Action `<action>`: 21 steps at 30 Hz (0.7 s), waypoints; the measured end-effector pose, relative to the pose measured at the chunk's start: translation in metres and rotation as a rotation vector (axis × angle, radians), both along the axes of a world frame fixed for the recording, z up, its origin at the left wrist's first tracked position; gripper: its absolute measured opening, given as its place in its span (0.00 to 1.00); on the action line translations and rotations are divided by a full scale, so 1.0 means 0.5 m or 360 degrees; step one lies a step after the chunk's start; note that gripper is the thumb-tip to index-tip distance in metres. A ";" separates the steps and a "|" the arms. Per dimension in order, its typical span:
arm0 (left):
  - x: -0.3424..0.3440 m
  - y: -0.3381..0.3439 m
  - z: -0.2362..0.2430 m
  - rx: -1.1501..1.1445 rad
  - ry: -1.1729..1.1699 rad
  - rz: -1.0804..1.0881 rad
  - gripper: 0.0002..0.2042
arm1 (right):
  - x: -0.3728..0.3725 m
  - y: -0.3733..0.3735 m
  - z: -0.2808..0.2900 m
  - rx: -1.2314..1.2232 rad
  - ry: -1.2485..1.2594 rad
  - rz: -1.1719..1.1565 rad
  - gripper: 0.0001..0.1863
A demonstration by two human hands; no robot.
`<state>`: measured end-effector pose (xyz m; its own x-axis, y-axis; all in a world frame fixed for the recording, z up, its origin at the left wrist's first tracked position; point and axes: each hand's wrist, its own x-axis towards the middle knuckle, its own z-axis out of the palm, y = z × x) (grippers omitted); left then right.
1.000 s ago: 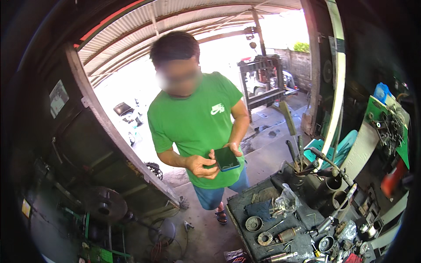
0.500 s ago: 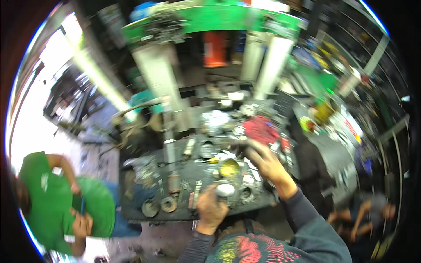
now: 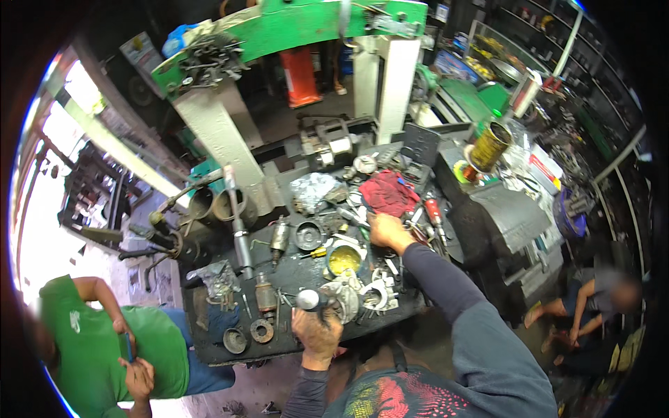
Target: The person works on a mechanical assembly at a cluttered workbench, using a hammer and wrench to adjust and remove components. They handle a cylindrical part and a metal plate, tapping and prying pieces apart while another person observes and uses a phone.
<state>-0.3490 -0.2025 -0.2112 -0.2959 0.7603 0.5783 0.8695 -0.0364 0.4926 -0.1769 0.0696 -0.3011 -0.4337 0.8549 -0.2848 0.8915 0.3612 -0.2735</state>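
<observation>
My left hand (image 3: pixel 317 336) is closed around a dark metal part with a shiny round end (image 3: pixel 307 299), held over the bench's front edge. My right hand (image 3: pixel 388 232) reaches across the bench to the near edge of a red cloth (image 3: pixel 391 194); its fingertips are hidden, so whether it grips anything does not show. A round tub of yellow grease (image 3: pixel 344 260) sits nearer me. Beside my left hand lies a cast metal housing (image 3: pixel 346 296), with a clamp-like metal piece (image 3: pixel 375 296) to its right. A round dark metal cup (image 3: pixel 309 236) is left of the tub.
Left on the black bench (image 3: pixel 293 279) are an armature (image 3: pixel 265 296), a ring (image 3: pixel 261 331) and a plastic bag of parts (image 3: pixel 216 279). A red-handled tool (image 3: pixel 433 211) lies right of the cloth. One person in green (image 3: pixel 111 341) stands left; another (image 3: pixel 592 306) sits right.
My right hand has moved forward and left to the red cloth. My left hand stays low with the metal part, now slightly further left in view. The head view has shifted and sharpened.
</observation>
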 end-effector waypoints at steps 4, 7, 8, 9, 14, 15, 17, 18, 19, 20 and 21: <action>0.010 0.002 0.009 -0.0052 -0.0004 0.0052 0.15 | 0.001 -0.009 0.030 -0.0008 -0.0008 -0.0097 0.24; 0.012 0.003 0.016 -0.0040 -0.0211 -0.0010 0.13 | 0.004 -0.061 0.136 0.0069 0.0299 -0.0261 0.33; 0.014 0.008 0.017 -0.0023 -0.0274 -0.0032 0.13 | 0.022 -0.090 0.185 0.0119 0.0476 -0.0207 0.33; 0.015 0.008 0.019 -0.0059 -0.0369 -0.0040 0.14 | 0.053 -0.123 0.240 0.0090 0.0659 -0.0150 0.31; 0.005 0.014 0.029 -0.0111 -0.0054 -0.0020 0.11 | 0.346 -0.335 0.531 0.0305 0.1336 0.0222 0.20; 0.005 0.012 0.029 -0.0119 0.0119 -0.0001 0.07 | 0.423 -0.373 0.575 0.0508 0.1367 0.0035 0.15; 0.005 0.012 0.025 0.0436 0.0656 0.0111 0.15 | 0.572 -0.439 0.628 0.0648 0.1691 -0.0834 0.15; 0.004 0.008 0.023 0.0172 0.0434 0.0065 0.16 | 0.655 -0.433 0.639 0.1046 0.1649 -0.0927 0.15; 0.001 0.001 0.022 -0.0089 0.0218 0.0033 0.18 | 0.732 -0.418 0.632 0.1199 0.1822 -0.1059 0.14; 0.001 0.000 0.017 -0.0131 0.0126 0.0074 0.18 | 0.812 -0.398 0.618 0.1180 0.2015 -0.1224 0.11; -0.003 -0.003 0.013 -0.0170 0.0035 0.0124 0.17 | 0.888 -0.363 0.590 0.1157 0.1883 -0.1454 0.09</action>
